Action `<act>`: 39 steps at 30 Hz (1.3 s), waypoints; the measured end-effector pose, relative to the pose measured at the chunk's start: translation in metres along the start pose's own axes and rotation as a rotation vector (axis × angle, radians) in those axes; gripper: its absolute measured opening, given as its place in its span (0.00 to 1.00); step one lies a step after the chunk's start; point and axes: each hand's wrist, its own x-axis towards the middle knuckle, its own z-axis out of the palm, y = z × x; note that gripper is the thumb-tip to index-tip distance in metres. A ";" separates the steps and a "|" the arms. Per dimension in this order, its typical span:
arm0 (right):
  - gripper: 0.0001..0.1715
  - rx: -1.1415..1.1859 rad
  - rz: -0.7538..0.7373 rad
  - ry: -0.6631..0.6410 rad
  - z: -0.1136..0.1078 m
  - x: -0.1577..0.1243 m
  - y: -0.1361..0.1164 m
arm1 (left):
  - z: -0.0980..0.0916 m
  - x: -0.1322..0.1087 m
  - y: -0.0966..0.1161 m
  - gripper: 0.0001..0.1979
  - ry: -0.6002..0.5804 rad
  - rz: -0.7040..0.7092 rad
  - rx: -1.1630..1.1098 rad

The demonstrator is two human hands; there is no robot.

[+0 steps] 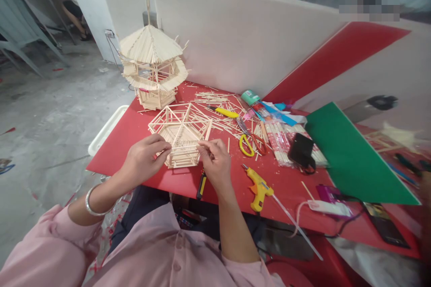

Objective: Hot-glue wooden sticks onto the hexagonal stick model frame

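Note:
A six-sided frame of thin wooden sticks (183, 128) stands on the red table in front of me. Across its near side, my left hand (150, 151) and my right hand (216, 161) pinch opposite ends of what looks like a wooden stick (184, 146). The stick lies against the frame's front rails; whether it touches them I cannot tell. Both hands have their fingers closed at the tips. Just left of my right wrist, a yellow-and-black cutter knife (201, 184) rests at the table edge. Behind the frame rises a stick pavilion (153, 60) with a pointed roof.
Loose sticks (213, 97) and yellow-handled scissors (245, 132) lie behind the frame. A yellow glue gun (258, 187) with a long clear glue stick is at right. Farther right are packed sticks (278, 141), a black device (301, 149), a green board (353, 161) and a phone (385, 224).

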 end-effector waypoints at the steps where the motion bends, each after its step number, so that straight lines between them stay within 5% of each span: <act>1: 0.12 0.001 0.001 0.001 0.000 0.000 0.000 | 0.000 -0.001 0.001 0.07 0.001 0.000 0.027; 26: 0.18 0.088 0.166 0.066 0.000 -0.019 0.012 | -0.001 -0.004 -0.002 0.07 -0.012 -0.011 0.015; 39: 0.17 0.065 0.136 0.045 0.000 -0.015 0.005 | -0.002 -0.003 0.000 0.09 -0.023 -0.031 0.002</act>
